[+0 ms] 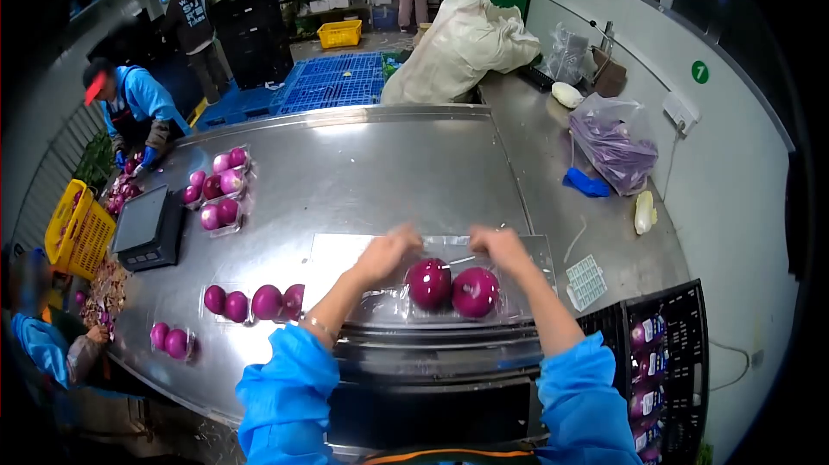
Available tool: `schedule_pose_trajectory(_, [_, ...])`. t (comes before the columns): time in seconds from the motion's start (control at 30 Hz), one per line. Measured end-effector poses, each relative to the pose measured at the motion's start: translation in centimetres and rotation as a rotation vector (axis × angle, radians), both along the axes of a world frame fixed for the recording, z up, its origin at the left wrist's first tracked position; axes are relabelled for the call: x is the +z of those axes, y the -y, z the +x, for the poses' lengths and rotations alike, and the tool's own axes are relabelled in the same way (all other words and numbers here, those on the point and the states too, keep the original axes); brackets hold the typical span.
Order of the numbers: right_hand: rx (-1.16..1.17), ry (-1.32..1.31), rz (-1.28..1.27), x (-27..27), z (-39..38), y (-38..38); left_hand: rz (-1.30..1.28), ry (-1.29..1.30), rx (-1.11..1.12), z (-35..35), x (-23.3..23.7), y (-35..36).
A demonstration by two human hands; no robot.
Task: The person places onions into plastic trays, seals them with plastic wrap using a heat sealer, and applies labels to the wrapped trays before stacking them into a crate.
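Two red onions [476,292] sit side by side in front of me under a sheet of clear plastic film [535,251], which shines over them and spreads across the wrapping station [432,337]. Behind the left onion, my left hand [393,251] has its fingers curled in on the film's far part. My right hand [496,246] is closed in the same way behind the right onion. Both sets of fingertips are a little blurred, and the edge of film in them is hard to see. Any tray under the onions is mostly hidden by glare.
More onions in clear trays [231,182] stand on the steel table [406,167], beside a scale [148,221]. A black crate [691,318] holds packed onions at right. A label sheet [587,282], a blue cloth [587,182] and a purple-filled bag [613,150] lie nearby. Co-workers stand at left.
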State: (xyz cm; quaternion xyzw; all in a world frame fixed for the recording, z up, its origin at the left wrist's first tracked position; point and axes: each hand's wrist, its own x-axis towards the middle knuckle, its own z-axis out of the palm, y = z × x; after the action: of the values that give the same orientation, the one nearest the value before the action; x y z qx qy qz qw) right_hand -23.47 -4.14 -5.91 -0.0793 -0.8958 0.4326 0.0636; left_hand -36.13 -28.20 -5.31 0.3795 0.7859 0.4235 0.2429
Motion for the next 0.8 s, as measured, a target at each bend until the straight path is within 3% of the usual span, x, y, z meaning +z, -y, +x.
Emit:
schedule_pose_trajectory(0.07, [-0.002, 0.147, -0.381, 0.9, 0.7, 0.4, 0.049, 0.030, -0.048, 0.7, -1.5, 0.6])
schedule_pose_trajectory(0.1, [-0.017, 0.243, -0.590, 1.9, 2.2, 1.4, 0.084, 0.297, -0.065, 1.3, -1.1, 1.0])
schedule_pose_trajectory(0.13, [0.047, 0.237, -0.508, 2.9, 3.4, 1.6, 0.114, 0.563, -0.077, 1.8, -0.3, 1.7])
schedule_pose_trajectory(0.2, [-0.001, 0.398, -0.759, 3.3, 4.7, 1.2, 0.103, 0.578, -0.203, 1.6, 0.7, 3.1])
schedule_pose_trajectory(0.3, [0.021, 0.510, -0.733, 3.8, 6.2, 1.5, 0.000, 0.670, -0.315, 2.8, 2.9, 4.4])
schedule_pose_trajectory(0.43, [0.022, 0.472, -0.880, 5.4, 7.3, 3.7, -0.060, 0.726, -0.100, 3.7, 1.7, 4.9])
schedule_pose_trajectory(0.53, [-0.097, 0.298, -0.799, 7.6, 10.1, 6.6, -0.100, 0.693, -0.146, 4.4, 1.6, 5.5])
schedule_pose_trajectory(0.57, [-0.092, 0.323, -0.821, 8.4, 11.8, 6.8, 0.000, 0.739, -0.215, 6.4, 3.5, 6.3])
schedule_pose_trajectory(0.6, [-0.057, 0.269, -0.780, 8.4, 13.5, 7.1, -0.100, 0.615, -0.194, 7.6, 3.6, 6.9])
schedule_pose_trajectory(0.67, [-0.003, 0.193, -0.712, 7.4, 17.4, 8.2, -0.054, 0.488, -0.333, 11.4, 6.5, 9.4])
schedule_pose_trajectory(0.73, [-0.028, 0.271, -0.738, 7.7, 21.0, 10.3, -0.156, 0.409, -0.389, 14.1, 7.2, 11.8])
schedule_pose_trajectory(0.8, [-0.003, 0.287, -0.861, 7.1, 23.5, 12.3, -0.006, 0.619, -0.450, 16.3, 5.4, 14.4])
